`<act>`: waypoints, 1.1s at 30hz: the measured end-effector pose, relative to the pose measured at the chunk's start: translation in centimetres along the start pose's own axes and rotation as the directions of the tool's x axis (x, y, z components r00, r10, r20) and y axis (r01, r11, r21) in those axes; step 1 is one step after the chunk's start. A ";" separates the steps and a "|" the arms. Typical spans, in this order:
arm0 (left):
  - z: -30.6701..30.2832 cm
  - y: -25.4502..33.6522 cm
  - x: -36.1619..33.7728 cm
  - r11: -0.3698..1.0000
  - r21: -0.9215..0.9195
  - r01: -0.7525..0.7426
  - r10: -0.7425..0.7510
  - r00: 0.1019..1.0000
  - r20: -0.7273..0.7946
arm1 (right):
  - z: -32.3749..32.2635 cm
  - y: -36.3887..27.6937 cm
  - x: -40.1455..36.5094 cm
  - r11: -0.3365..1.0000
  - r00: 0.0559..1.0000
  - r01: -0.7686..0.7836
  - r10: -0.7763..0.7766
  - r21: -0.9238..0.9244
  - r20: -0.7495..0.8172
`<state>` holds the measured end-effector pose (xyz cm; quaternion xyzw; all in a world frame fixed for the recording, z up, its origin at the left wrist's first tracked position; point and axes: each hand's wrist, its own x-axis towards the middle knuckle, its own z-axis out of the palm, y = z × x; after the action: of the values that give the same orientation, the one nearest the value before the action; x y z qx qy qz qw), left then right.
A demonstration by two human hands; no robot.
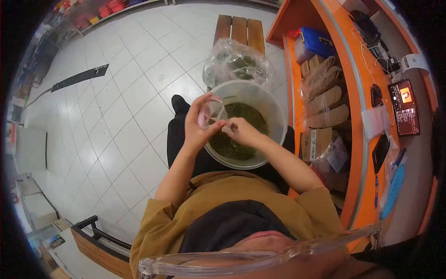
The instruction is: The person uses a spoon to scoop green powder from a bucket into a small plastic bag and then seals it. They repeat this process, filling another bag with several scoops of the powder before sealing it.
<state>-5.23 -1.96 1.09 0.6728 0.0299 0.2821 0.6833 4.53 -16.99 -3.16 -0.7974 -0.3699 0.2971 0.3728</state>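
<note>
My left hand (199, 124) is wrapped round a small clear plastic bag (216, 108), its mouth held open in a rounded loop. Close beside its thumb, my right hand (244, 132) is closed in a pinch; what lies between its fingertips is too small to make out. Both hands are above a large translucent white bucket (277, 109) that stands between my legs. Dried green herb (246, 113) covers the bottom of the bucket. Just beyond the rim, a big clear plastic bag (223, 58) with more green herb rests on a slatted wooden bench (239, 29).
An orange counter (360, 186) runs along my right. Its shelves hold a blue-lidded box (317, 42), stacked brown cardboard pieces (327, 102) and a carton (316, 144). A lit phone (404, 108) and cables lie on top. A wooden bench (100, 251) stands behind left, on tiled floor.
</note>
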 end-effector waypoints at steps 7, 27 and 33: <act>0.4 -1.6 -0.6 0.988 -0.064 0.139 -0.138 0.990 0.033 | 0.6 1.2 -0.2 0.955 0.821 0.021 0.154 -0.297 0.550; 0.5 -2.0 -0.6 0.995 0.024 0.094 -0.094 0.995 0.034 | -7.2 3.5 -4.8 0.663 0.910 -0.032 0.328 0.748 -0.252; 0.6 -1.5 -0.3 0.963 0.267 0.028 -0.057 0.993 0.103 | -7.6 2.6 -5.3 0.590 0.842 0.106 0.375 0.800 -0.388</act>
<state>-4.68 -2.52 -0.38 0.7719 0.0443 0.2236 0.5934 8.30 -25.34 -0.07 -0.6211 -0.0183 0.2320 0.7484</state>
